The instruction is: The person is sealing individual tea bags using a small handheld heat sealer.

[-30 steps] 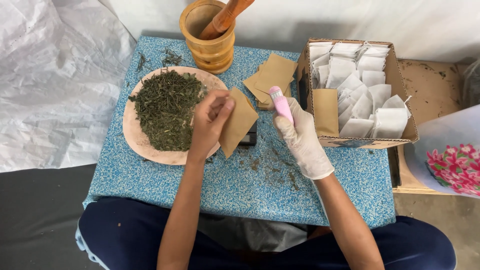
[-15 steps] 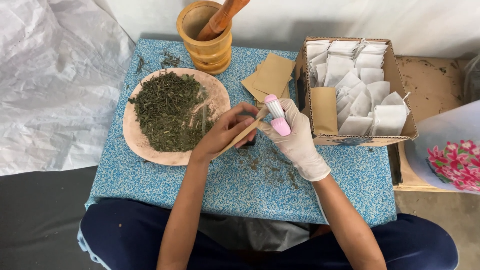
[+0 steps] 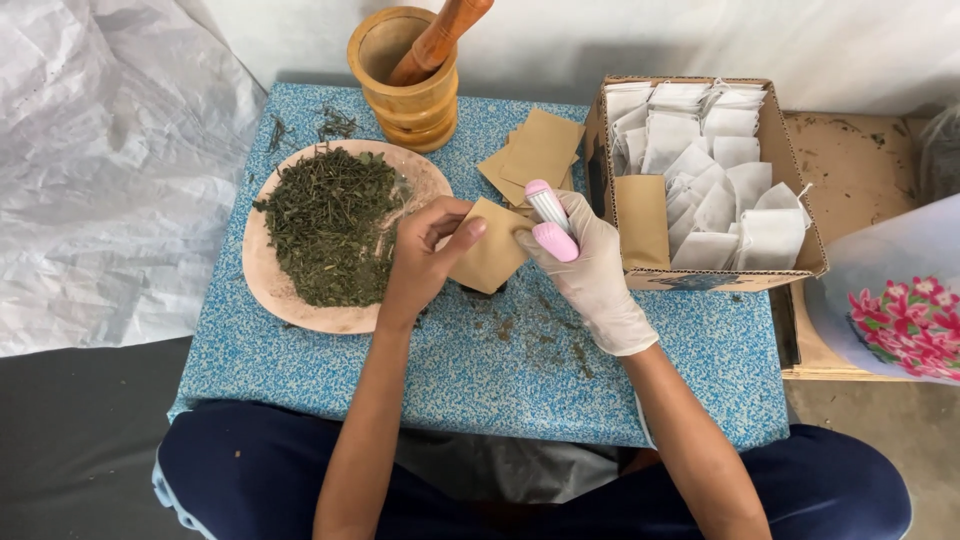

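Item: small brown paper envelope, centre of the frame, raised just above the blue speckled table. Left hand pinches it by its left edge, thumb over the face and fingers curled behind, which keeps it flat and turned up toward the right hand

Item: pink and white stick, apparently a glue stick, just right of the envelope. Right hand, in a white glove, is wrapped closed around the barrel with the white end tilted toward the envelope's upper right edge; whether it touches the paper cannot be told

Item: round shallow plate, left of centre, heaped with dried green leaves; it lies beside the left hand, within easy reach

Item: wooden mortar with pestle leaning in it, top centre, behind the plate

Item: loose stack of brown envelopes, upper centre, just beyond both hands

Item: cardboard box, upper right, packed with white sachets standing on edge, one brown envelope among them

Item: leaf crumbs scattered on the table below the hands
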